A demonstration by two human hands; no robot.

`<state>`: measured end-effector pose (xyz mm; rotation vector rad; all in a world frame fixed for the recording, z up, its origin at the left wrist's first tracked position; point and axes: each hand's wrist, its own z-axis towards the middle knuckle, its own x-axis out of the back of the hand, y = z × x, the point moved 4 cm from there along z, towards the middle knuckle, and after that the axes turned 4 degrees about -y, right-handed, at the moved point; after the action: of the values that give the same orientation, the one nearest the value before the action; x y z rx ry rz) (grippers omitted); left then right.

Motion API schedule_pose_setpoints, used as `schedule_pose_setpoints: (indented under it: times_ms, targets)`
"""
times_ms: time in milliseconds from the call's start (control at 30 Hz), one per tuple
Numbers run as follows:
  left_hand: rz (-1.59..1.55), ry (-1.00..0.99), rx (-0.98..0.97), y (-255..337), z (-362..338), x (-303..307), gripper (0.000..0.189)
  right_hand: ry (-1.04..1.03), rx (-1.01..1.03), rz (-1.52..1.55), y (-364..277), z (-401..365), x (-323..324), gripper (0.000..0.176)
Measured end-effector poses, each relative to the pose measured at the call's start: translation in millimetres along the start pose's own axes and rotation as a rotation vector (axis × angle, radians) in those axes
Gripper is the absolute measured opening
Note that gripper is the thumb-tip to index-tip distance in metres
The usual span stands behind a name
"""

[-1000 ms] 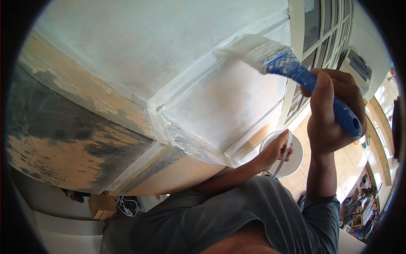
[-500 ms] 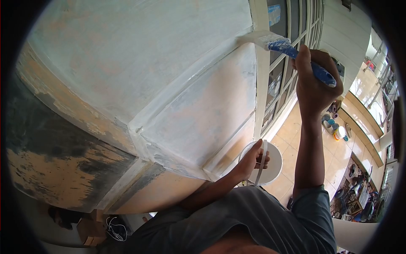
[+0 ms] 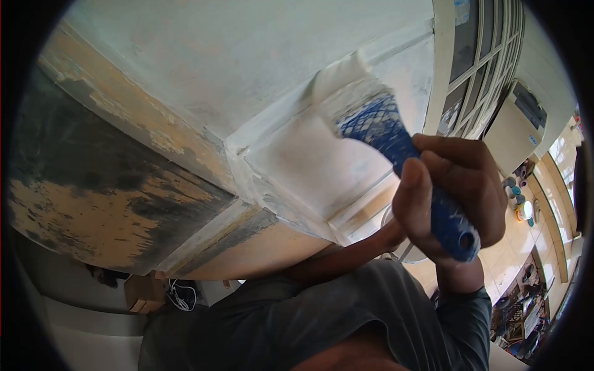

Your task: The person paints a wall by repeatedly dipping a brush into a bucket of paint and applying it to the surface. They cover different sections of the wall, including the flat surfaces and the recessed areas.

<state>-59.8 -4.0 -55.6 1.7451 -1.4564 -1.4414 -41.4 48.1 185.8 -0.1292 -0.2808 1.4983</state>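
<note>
My right hand [image 3: 458, 185] grips the blue handle of a wide paintbrush [image 3: 371, 120], its bristles coated white. The bristle tips touch the raised strip [image 3: 278, 108] between two whitish panels, and white smears mark the handle. Below, my left hand [image 3: 393, 235] is mostly covered by the right one. Beside it, parts of a white bucket [image 3: 409, 252] show; the left fingers and the bucket's inside are hidden. The panelled surface [image 3: 204, 55] has a pale coat at the top, with bare tan and dark grey patches [image 3: 93, 216] at the lower left.
A white window grille [image 3: 489, 68] borders the panels on the right. Beyond it are an air conditioner [image 3: 516, 120], a small white tub [image 3: 525, 211] on the tiled floor and assorted clutter [image 3: 520, 315]. At the lower left sit a cardboard box [image 3: 144, 292] and a white cable [image 3: 180, 297].
The paintbrush has come down and left along the strip, away from the window frame, and nearer to me. The view has shifted, and my right hand now covers much of my left hand and the bucket.
</note>
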Motion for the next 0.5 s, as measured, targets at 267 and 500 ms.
schedule_pose_setpoints:
  times_ms: [267,500]
  targets:
    - [0.004,-0.004,0.022,1,-5,0,0.067,-0.031,-0.114,0.352,-24,-9,-23,0.025]
    - [0.002,-0.022,0.027,-2,-3,-1,0.068,-0.145,-0.343,0.828,21,12,-32,0.020]
